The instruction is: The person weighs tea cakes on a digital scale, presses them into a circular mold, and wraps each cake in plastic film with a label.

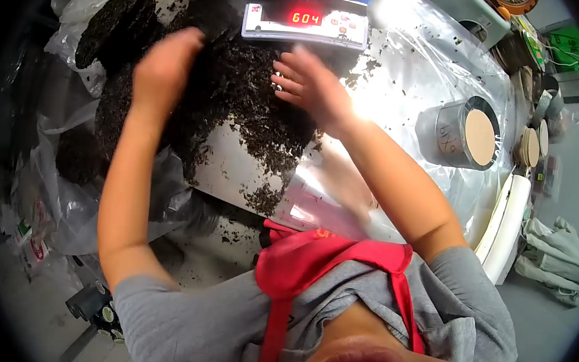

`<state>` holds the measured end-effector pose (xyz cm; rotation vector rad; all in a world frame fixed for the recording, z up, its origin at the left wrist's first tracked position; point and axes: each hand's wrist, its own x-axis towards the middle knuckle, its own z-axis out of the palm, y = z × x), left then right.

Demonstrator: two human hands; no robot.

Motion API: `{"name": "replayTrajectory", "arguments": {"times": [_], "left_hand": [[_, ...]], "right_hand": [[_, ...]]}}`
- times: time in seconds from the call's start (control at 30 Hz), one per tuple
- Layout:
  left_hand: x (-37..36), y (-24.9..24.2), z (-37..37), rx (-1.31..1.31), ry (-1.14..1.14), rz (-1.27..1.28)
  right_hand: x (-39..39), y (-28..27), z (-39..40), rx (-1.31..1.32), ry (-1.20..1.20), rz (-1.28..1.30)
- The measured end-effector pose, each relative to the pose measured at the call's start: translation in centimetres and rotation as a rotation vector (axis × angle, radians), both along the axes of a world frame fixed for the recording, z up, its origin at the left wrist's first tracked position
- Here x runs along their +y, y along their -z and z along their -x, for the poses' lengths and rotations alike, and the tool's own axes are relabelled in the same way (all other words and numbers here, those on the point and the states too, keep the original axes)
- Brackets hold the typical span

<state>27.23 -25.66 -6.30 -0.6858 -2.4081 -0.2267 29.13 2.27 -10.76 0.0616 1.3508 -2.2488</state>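
A dark heap of flaky dried stuff, looking like dried seaweed (242,95), lies on the pale work surface. My left hand (166,66) is over the heap's left side, smeared by motion, with its fingertips lost against the dark flakes. On the heap's right edge my right hand (314,87) has its fingers spread, and nothing shows in it. Just beyond the hands stands a digital scale (305,29) with a red display reading 604. Dark material covers its top, partly cut off by the frame. A thick dark round cake (115,24) of similar stuff sits left of my left hand.
Clear plastic sheeting (406,74) covers the right side, scattered with crumbs. A clear container with a tan round face (480,137) lies there. Plastic bags (82,131) hang at the left. Tape rolls (529,147) and a pale machine (472,15) stand far right.
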Motion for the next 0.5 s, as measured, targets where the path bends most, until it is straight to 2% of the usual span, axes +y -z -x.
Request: {"name": "replayTrajectory", "arguments": {"times": [0.03,0.1,0.17,0.2,0.23,0.27,0.37,0.43,0.47,0.5], "left_hand": [[1.3,-0.2,-1.9,-0.064,0.175,0.033],[3.5,2.9,-4.9,-0.182,0.303,0.179],[4.9,6.6,-6.2,-0.347,0.368,0.134],[5.3,7.7,-6.4,-0.356,0.345,0.100],[5.9,8.0,-6.5,-0.458,0.322,-0.054],[6.3,8.6,-6.6,-0.568,0.307,-0.200],[7.3,11.3,-4.8,-0.423,-0.004,-0.296],[7.5,14.9,-3.8,-0.353,-0.023,-0.216],[8.2,14.4,-3.8,-0.375,-0.061,-0.222],[7.7,16.4,-3.7,-0.439,-0.113,-0.184]], "right_hand": [[0.2,1.2,1.4,-0.147,-0.016,0.121],[0.7,2.9,3.4,-0.175,-0.080,0.356],[1.1,1.9,3.3,-0.255,0.015,0.156],[1.0,2.7,3.4,-0.203,0.025,-0.024],[1.0,3.8,3.1,-0.163,0.035,-0.198],[1.4,3.8,2.9,-0.142,-0.043,-0.238],[1.5,4.1,2.8,-0.164,-0.018,-0.179],[0.0,2.4,1.3,0.178,-0.039,-0.617],[-0.3,7.7,1.6,0.965,0.077,-0.847],[-1.1,7.1,0.1,0.883,0.036,-0.858]]}}
